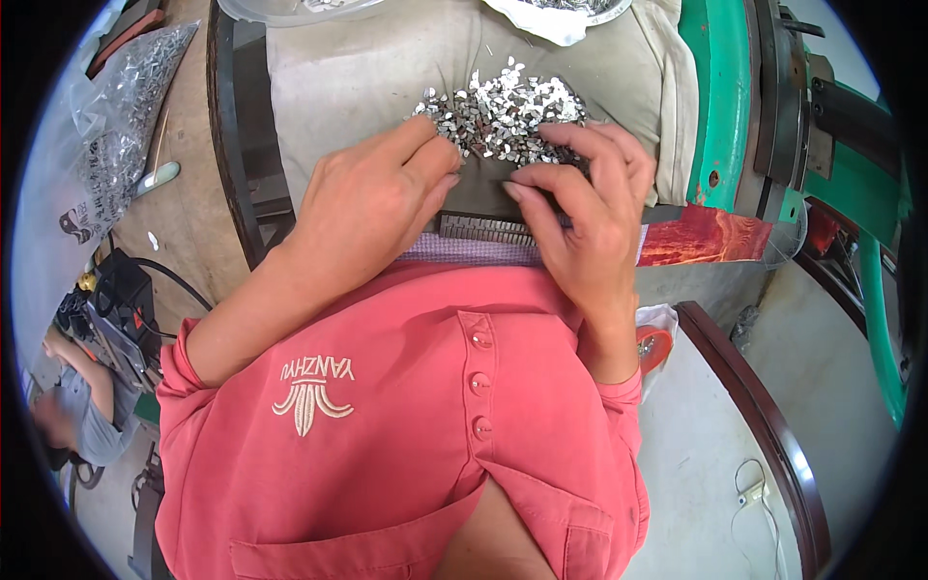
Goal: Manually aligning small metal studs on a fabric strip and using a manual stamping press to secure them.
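Note:
A heap of several small shiny metal pieces [503, 111] lies on a beige cloth [358, 68] spread over the bench. My left hand [372, 198] rests at the heap's near left edge, fingers curled, fingertips touching the pieces. My right hand [590, 193] sits at the heap's near right edge, thumb and forefinger pinched near a dark ridged metal strip [483, 228] that lies along the cloth's near edge. Whether a piece is held between the fingers is hidden. My red shirt fills the lower part of the view.
A clear bag of metal pieces [121, 116] lies at the far left. A green machine frame [725, 97] stands at the right. A white dish [570, 12] sits at the top. Another person [82, 406] is at the lower left. A dark curved rail [764, 425] runs at the lower right.

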A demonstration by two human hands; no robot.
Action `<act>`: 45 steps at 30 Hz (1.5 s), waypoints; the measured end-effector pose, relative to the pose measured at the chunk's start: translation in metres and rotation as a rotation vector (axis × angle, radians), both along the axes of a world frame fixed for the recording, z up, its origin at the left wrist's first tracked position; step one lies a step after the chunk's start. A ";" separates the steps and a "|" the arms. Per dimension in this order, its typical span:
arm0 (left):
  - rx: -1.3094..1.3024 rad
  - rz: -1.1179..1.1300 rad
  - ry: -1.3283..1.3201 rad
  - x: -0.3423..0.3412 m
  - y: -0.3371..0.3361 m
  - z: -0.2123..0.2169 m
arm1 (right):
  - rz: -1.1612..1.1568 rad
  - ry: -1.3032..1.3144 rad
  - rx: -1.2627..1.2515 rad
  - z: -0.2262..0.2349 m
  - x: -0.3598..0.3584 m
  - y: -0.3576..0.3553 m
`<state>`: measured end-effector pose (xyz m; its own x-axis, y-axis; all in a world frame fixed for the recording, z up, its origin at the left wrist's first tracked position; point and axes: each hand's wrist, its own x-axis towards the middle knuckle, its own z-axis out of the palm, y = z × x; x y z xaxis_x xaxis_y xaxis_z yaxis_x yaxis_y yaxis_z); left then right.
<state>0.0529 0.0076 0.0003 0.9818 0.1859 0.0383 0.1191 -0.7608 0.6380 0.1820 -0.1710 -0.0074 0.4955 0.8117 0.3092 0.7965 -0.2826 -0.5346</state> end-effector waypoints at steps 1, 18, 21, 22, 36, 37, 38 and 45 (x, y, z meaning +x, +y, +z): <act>-0.001 -0.002 0.000 -0.001 0.000 0.001 | -0.004 0.005 -0.024 -0.001 -0.002 0.002; -0.073 -0.143 -0.089 -0.023 -0.002 -0.001 | 0.064 -0.065 -0.142 0.006 0.002 0.003; -0.086 -0.124 -0.061 -0.023 -0.001 0.002 | 0.040 -0.028 -0.014 0.000 -0.004 0.000; -0.087 -0.123 -0.061 -0.024 -0.001 0.002 | 0.048 0.006 0.038 0.001 -0.009 -0.001; -0.135 -0.094 -0.067 -0.025 -0.003 -0.001 | 0.067 -0.099 0.059 -0.006 -0.006 0.015; -0.134 -0.096 -0.067 -0.025 -0.003 0.001 | 0.076 -0.131 0.059 -0.009 -0.003 0.019; -0.172 -0.065 -0.062 -0.024 -0.002 0.003 | 0.073 -0.131 0.060 -0.007 -0.004 0.023; -0.091 0.057 -0.065 -0.014 0.006 0.004 | 0.076 -0.140 -0.039 -0.001 -0.005 0.033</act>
<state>0.0385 0.0132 0.0042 0.9655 0.2471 0.0823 0.1165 -0.6925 0.7119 0.1770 -0.1385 -0.0080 0.3867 0.8578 0.3385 0.8821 -0.2369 -0.4071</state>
